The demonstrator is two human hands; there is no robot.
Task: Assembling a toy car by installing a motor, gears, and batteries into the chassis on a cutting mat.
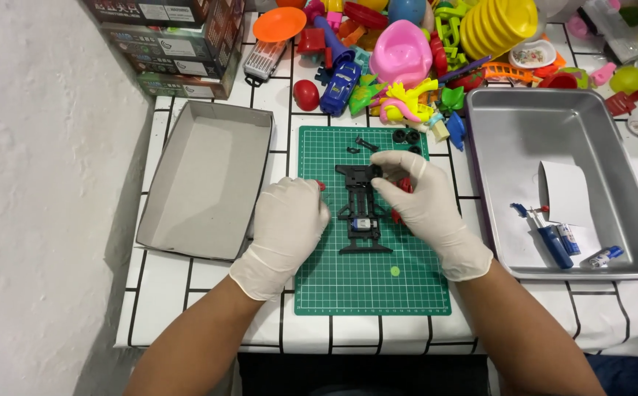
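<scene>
A black toy car chassis lies lengthwise on the green cutting mat, with a small motor at its near end. My right hand, in a white glove, pinches the chassis's far end with thumb and forefinger. A small red part shows under its fingers. My left hand, also gloved, rests palm down on the mat's left edge beside the chassis; a red bit peeks out at its fingertips. Black wheels and small black pieces lie at the mat's far edge.
An empty grey cardboard tray stands at the left. A metal tray at the right holds a blue screwdriver, small batteries and white paper. Colourful plastic toys crowd the far side, with stacked boxes at far left.
</scene>
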